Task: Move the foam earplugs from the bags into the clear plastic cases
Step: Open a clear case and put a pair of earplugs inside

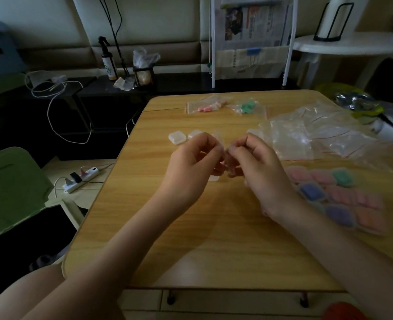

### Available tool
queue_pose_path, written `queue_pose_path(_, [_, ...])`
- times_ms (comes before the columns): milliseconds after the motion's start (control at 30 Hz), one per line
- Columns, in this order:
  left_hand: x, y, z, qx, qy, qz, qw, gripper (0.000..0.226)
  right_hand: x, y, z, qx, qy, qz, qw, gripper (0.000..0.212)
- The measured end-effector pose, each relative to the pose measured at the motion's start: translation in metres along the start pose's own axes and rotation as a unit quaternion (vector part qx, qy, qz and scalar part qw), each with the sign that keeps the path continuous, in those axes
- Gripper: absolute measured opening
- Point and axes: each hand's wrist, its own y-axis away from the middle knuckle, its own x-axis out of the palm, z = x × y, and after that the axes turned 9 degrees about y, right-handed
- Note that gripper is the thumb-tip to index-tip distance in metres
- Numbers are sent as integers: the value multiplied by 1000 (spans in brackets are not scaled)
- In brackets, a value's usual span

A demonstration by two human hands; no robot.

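My left hand (191,167) and my right hand (255,167) meet above the middle of the wooden table (191,239), fingers curled together on a small clear plastic case (225,166) that is mostly hidden between them. Two empty clear cases (177,137) lie just beyond my left hand. A bag of pink earplugs (206,107) and a bag of green earplugs (247,107) sit at the far edge. Several filled cases (338,197) with pink, blue, purple, green and orange earplugs are grouped at the right.
Several empty clear zip bags (313,135) are piled at the right rear of the table. A power strip (81,180) and cables lie on the floor to the left, beside a green bin lid (13,190). A white round table (352,46) stands at back right.
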Motion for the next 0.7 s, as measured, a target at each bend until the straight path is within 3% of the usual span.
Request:
queue_pose_path(167, [9, 4, -4, 56, -78, -7, 995, 19, 4, 3, -3, -78, 60, 27, 995, 25])
queue_pose_path(367, [20, 10, -1, 108, -122, -32, 986, 24, 7, 7, -4, -170, 188, -22, 967, 21])
queue_pose_path(500, [27, 14, 3, 114, -84, -41, 989, 27, 9, 9, -4, -194, 240, -67, 949, 22])
queue_pose_path(700, [34, 14, 2, 134, -113, -83, 981, 30, 7, 8, -7, -195, 289, -107, 931, 24])
